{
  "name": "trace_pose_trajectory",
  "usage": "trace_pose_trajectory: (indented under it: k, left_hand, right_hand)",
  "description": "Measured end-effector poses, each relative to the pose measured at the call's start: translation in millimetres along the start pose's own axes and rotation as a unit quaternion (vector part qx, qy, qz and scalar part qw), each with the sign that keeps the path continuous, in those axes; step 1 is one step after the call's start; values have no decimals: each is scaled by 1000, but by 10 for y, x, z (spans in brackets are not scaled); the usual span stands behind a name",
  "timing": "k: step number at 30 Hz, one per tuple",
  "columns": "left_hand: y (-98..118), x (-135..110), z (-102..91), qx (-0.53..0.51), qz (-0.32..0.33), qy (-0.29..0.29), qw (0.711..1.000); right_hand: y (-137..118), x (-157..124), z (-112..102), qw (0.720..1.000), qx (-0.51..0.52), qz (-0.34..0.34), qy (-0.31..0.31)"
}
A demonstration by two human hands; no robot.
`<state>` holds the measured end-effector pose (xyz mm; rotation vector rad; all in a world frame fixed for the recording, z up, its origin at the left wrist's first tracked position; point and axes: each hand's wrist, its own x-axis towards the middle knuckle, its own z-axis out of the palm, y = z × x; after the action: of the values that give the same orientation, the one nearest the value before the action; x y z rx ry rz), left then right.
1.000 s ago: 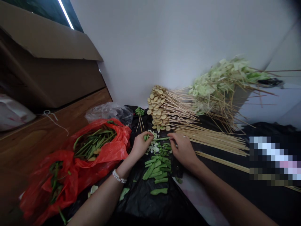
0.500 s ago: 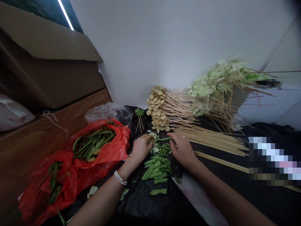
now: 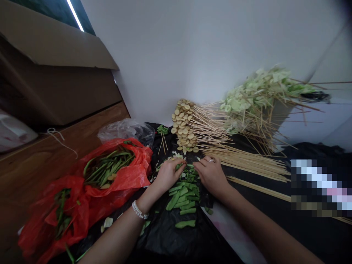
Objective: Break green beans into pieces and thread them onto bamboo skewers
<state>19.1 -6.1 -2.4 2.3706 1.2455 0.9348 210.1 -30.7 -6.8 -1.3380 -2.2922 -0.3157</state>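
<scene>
My left hand (image 3: 171, 171) is closed in a pinch on a green bean (image 3: 179, 166), most of it covered by the fingers. Close by on the right, my right hand (image 3: 209, 171) pinches at the same height, with a ring on one finger. Its fingertips hide most of whatever bean piece they grip. Just below both hands, cut flat green bean pieces (image 3: 182, 198) lie in a loose column on black plastic sheeting (image 3: 165, 238). Small pale scraps lie around the left fingertips.
Red plastic bags (image 3: 134, 179) of long beans stand at left. Beyond the hands are skewered potato-like slices (image 3: 183, 126), bare bamboo skewers (image 3: 253, 163) and skewered cabbage-like leaves (image 3: 255, 88) against the wall. A small skewered green bundle (image 3: 162, 129) lies behind. A cardboard box (image 3: 66, 88) stands far left.
My hands have come closer together. The bean that stretched straight between them no longer shows as one long piece. The cut pieces below have stayed put.
</scene>
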Motion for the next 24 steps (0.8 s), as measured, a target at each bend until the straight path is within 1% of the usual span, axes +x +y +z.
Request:
trace_pose_trajectory:
  k: [4, 7, 12, 16, 18, 20, 24]
  left_hand:
    - [8, -38, 12, 105, 40, -49, 992]
    - [26, -52, 17, 168, 56, -65, 982]
    - [114, -72, 23, 194, 79, -65, 976]
    - [151, -81, 36, 212, 88, -93, 969]
    - [151, -76, 28, 201, 88, -107, 970]
    - [153, -68, 3, 161, 85, -112, 977]
    - [193, -50, -82, 10, 67, -89, 994]
  right_hand:
    - [-32, 8, -59, 998, -42, -35, 15]
    - [-58, 9, -70, 997, -55, -53, 20]
    - [-84, 3, -63, 996, -66, -64, 16]
    - [-107, -5, -58, 992, -91, -88, 4]
    - [-120, -12, -42, 991, -96, -97, 5]
    - [-125, -23, -25, 990, -90, -104, 9]
    - [-114, -49, -40, 994, -31, -96, 44]
